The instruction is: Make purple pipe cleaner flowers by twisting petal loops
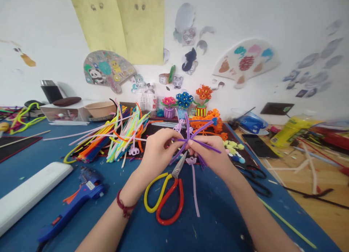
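Both hands meet above the blue table, pinching a bunch of purple pipe cleaners (203, 127) whose stems spread outward like a star. My left hand (160, 145) grips it from the left with thumb and forefinger. From the right, my right hand (211, 152) pinches it near the centre where the stems cross. Beneath the hands lie scissors (170, 204) with one yellow and one red handle, blades pointing away from me. A lilac pipe-cleaner flower (193, 172) with a long stem rests just right of the blades.
A blue glue gun (79, 203) and a white bar-shaped case (29, 194) lie at left. Loose colourful pipe cleaners (109, 146) are heaped behind. Finished pipe-cleaner flower pots (200, 110) stand by the wall. Black scissors (257, 181) and a phone (259, 146) lie at right.
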